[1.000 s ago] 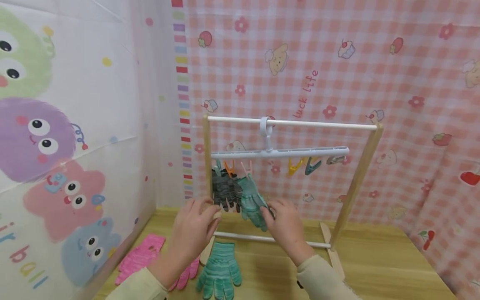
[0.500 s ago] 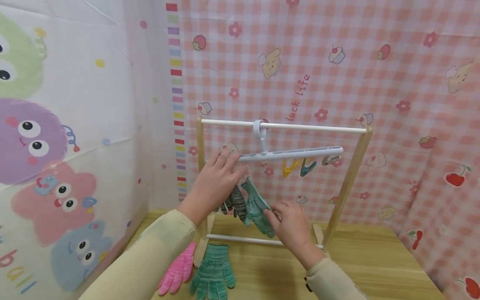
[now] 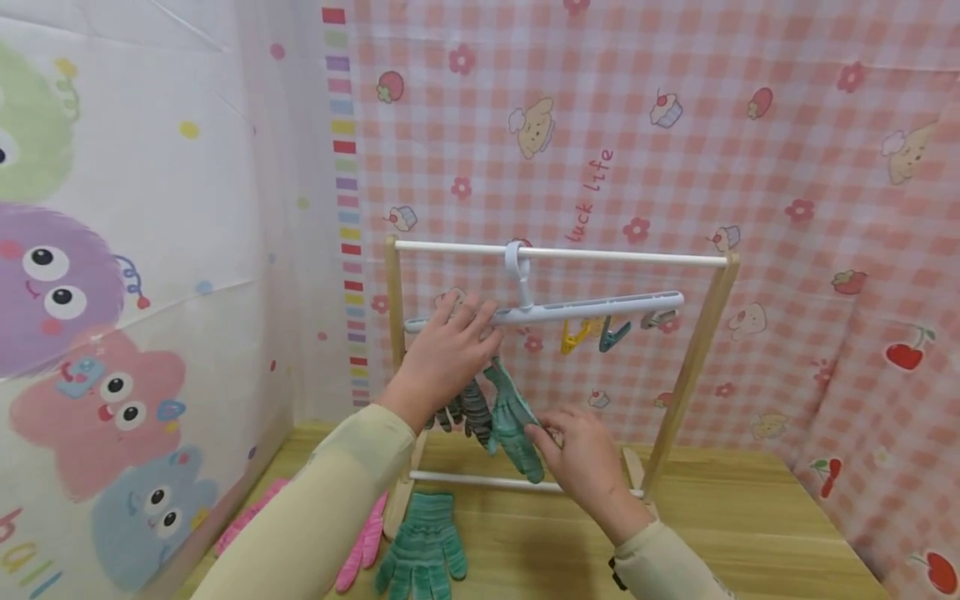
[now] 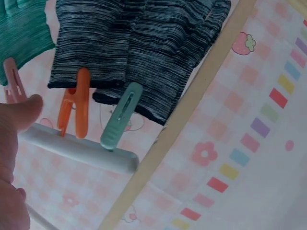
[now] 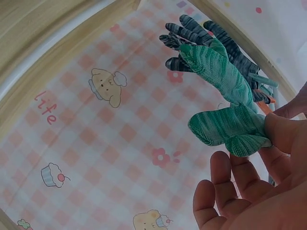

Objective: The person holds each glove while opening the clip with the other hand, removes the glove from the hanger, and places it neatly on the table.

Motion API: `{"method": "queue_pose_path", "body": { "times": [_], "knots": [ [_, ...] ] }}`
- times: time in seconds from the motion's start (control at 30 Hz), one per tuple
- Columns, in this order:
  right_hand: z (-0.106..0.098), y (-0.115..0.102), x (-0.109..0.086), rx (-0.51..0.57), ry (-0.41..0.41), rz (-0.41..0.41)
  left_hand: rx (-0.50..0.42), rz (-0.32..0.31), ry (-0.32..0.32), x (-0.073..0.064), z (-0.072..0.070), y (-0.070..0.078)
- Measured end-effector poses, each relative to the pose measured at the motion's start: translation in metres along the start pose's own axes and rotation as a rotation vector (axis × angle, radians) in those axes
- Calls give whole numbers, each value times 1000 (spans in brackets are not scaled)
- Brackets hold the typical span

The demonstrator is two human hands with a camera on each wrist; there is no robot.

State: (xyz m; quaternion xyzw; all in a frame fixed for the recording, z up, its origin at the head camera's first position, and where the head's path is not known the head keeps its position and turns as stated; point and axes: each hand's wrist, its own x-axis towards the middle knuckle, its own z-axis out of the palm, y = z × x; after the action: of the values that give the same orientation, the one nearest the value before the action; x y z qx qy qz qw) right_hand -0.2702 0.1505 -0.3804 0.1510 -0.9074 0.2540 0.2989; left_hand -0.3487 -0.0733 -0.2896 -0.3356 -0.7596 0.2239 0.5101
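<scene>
The left hand [image 3: 450,350] reaches up and forward, its forearm in a pale sleeve [image 3: 322,517] slanting across from the lower left, the back of the hand towards the head camera. Its fingers bend over the bar of the white hanger [image 3: 585,310], and the left wrist view shows the thumb against the pink clip [image 4: 15,81]. The hand grips around this clip; how hard it squeezes is hidden.

The right hand [image 3: 585,458] is lower and to the right, its forearm rising from the bottom edge. Thumb and index finger nip the edge of the green glove [image 3: 517,437], while the other fingers are loosely bent and spread apart, as the right wrist view shows. The glove hangs below the pink clip, partly folded, between the two hands.

Beside it, dark striped glove fabric [image 4: 144,52] hangs from the orange clip [image 4: 82,103] and the teal clip [image 4: 123,115]. The hanger hooks over the top rail of the wooden rack [image 3: 686,367], tilted slightly, higher at its right end. On the tabletop [image 3: 720,500] below, another green glove [image 3: 426,542] lies flat, near pink glove fabric [image 3: 363,546] partly covered by the left sleeve.
</scene>
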Motion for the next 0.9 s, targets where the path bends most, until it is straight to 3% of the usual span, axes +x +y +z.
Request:
{"method": "queue_pose_path", "body": {
  "times": [0.47,0.67,0.9],
  "knots": [
    [-5,7,-11,26,-5,30,111,52,176,8,16,3],
    [-16,12,-22,-10,-17,56,104,73,143,16,12,6],
    [-22,21,-43,69,-209,165,97,50,73,13,12,3]
  ]
}}
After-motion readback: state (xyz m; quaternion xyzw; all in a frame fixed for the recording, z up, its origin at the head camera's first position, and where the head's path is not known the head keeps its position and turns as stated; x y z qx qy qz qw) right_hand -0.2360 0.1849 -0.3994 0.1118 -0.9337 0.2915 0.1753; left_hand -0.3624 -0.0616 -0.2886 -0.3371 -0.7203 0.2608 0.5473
